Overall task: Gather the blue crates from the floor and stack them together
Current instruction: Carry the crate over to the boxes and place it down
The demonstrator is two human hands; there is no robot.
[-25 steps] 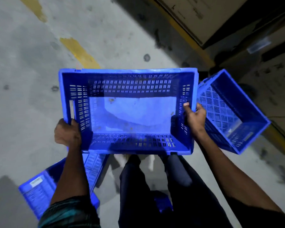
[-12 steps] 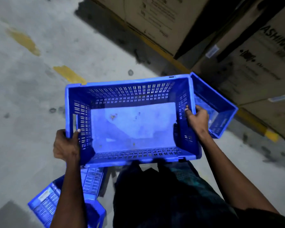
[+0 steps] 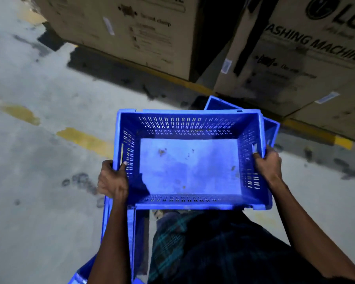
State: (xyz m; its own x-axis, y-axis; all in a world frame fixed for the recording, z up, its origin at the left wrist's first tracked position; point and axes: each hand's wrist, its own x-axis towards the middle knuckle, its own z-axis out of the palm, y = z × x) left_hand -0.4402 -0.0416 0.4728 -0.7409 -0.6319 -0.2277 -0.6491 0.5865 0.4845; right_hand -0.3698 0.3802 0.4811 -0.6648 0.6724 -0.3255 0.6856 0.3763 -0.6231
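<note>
Now the big boxes [image 3: 295, 58] look closer. Left hand [image 3: 113, 181] and right hand [image 3: 267, 162] each grip one short end of the blue crate [image 3: 189, 160], carried above the floor [image 3: 39, 160]. Another crate [image 3: 271, 128] sits just ahead, on the right.

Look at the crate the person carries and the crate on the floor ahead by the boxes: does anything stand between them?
Nothing visible does. The carried crate, gripped by the left hand and right hand, already overlaps the floor crate in the view. Much of that crate is hidden behind it.
</note>
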